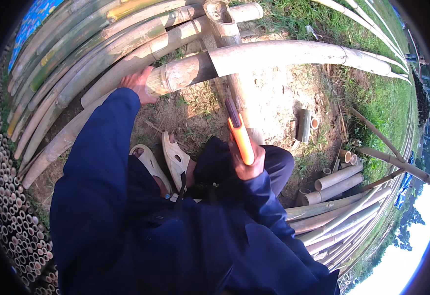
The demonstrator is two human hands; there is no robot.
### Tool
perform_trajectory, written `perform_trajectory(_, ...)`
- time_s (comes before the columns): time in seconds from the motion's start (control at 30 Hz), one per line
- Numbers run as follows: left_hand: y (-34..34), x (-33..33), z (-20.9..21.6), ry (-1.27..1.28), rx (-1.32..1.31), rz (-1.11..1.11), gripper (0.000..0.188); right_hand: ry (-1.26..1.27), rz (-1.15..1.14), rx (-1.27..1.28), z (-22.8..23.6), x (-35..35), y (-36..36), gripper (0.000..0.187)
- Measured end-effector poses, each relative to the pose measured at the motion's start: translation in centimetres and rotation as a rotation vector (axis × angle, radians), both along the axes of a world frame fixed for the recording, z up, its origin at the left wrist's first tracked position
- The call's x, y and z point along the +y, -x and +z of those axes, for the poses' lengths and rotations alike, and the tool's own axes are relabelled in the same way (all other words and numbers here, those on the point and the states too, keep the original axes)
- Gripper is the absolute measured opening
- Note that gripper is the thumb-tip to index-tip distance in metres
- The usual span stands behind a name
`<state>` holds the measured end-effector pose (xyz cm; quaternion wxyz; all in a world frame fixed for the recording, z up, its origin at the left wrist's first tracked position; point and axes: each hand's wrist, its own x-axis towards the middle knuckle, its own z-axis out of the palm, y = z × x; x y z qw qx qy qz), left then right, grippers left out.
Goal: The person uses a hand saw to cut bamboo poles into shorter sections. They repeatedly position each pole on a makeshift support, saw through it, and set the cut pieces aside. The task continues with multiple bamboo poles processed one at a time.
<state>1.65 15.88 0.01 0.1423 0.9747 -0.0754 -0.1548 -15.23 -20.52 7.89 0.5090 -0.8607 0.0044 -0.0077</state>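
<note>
A long pale bamboo pole [279, 53] crosses in front of me, resting over a thicker bamboo support [235, 91]. At the pole's left end, my left hand [139, 84] is closed around it, partly hidden behind the end. My right hand [248, 162] is wrapped round the orange handle of a hand saw [243, 140]. Its narrow dark blade, seen nearly edge-on, points up toward the pole's underside. Whether the blade touches the pole, I cannot tell.
Long bamboo poles [112, 64] lie side by side at the left, with stacked cut tubes [16, 206] below them. Short bamboo pieces [340, 177] sit at the right, near more poles [343, 216]. One short greenish piece [304, 125] is on the soil. My sandalled feet [175, 157] are beneath.
</note>
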Motion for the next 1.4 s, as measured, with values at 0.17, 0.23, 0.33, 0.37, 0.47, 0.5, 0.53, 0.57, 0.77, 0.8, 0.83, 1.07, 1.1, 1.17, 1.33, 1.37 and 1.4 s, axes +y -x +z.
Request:
perform_trajectory(0.17, -0.9, -1.0, 1.1, -0.094, 0.057, 0.023, 0.105, 0.183, -0.042, 0.055, 4.1, -4.1, 10.1, 0.019)
perform_trajectory(0.23, -1.7, -0.6, 0.8, -0.086, 0.052, 0.021, 0.105, 0.06, -0.028, 0.19, 2.3, -2.2, 4.1, 0.027)
perform_trajectory(0.33, -1.2, -0.8, 0.0, -0.034, 0.008, -0.004, 0.104, -0.008, 0.022, 0.182, -3.7, -0.1, -2.9, 0.022)
perform_trajectory(0.37, -1.4, -0.7, 0.7, -0.027, 0.045, 0.006, 0.104, -0.027, 0.014, 0.157, -3.2, -0.3, -2.2, 0.022)
perform_trajectory(0.47, -1.4, 0.2, 0.7, 0.001, 0.085, 0.024, 0.101, 0.02, 0.031, 0.098, 0.8, -2.1, 3.8, 0.025)
perform_trajectory(0.5, -1.2, 0.3, 0.3, 0.002, 0.095, 0.026, 0.1, 0.107, 0.018, 0.102, 3.1, -3.5, 7.6, 0.027)
perform_trajectory(0.53, -1.1, -0.1, 0.8, -0.013, 0.092, 0.019, 0.099, 0.199, -0.009, 0.099, 5.0, -3.8, 9.7, 0.028)
perform_trajectory(0.57, -0.8, -0.8, 1.6, -0.028, 0.089, 0.015, 0.099, 0.201, -0.019, 0.127, 4.7, -3.8, 9.5, 0.028)
perform_trajectory(0.77, -1.6, -1.1, 0.8, 0.02, 0.079, -0.013, 0.095, -0.018, -0.023, 0.123, -2.5, 0.1, -2.5, 0.016)
perform_trajectory(0.8, -1.4, -1.2, 1.6, -0.003, 0.097, 0.009, 0.095, -0.051, -0.011, 0.1, -2.9, 0.7, -3.5, 0.017)
perform_trajectory(0.83, -0.9, -1.2, 1.7, -0.024, 0.081, 0.026, 0.101, -0.053, -0.014, 0.037, -3.0, 1.0, -3.8, 0.012)
perform_trajectory(1.07, 5.3, -3.3, -1.2, -0.194, -0.411, 0.087, 0.11, -0.096, -0.045, -0.053, -4.2, 1.1, -2.4, 0.012)
perform_trajectory(1.1, 4.7, -3.2, -1.2, -0.214, -0.391, 0.104, 0.111, -0.091, -0.036, -0.059, -4.1, 1.1, -2.4, 0.012)
perform_trajectory(1.17, 4.7, -3.0, -1.7, -0.268, -0.415, 0.092, 0.109, -0.078, -0.022, -0.072, -2.9, 1.6, -3.2, 0.014)
perform_trajectory(1.33, 3.2, -1.6, -1.7, -0.179, -0.331, 0.06, 0.099, -0.037, 0.023, -0.028, 1.7, 3.0, -5.9, 0.015)
perform_trajectory(1.37, 3.0, -1.3, -1.5, -0.16, -0.306, 0.047, 0.098, -0.046, 0.013, -0.056, 1.5, 3.2, -5.8, 0.015)
perform_trajectory(1.4, 2.9, -1.0, -1.6, -0.132, -0.312, 0.05, 0.098, -0.055, 0.004, -0.084, 1.1, 3.4, -5.5, 0.014)
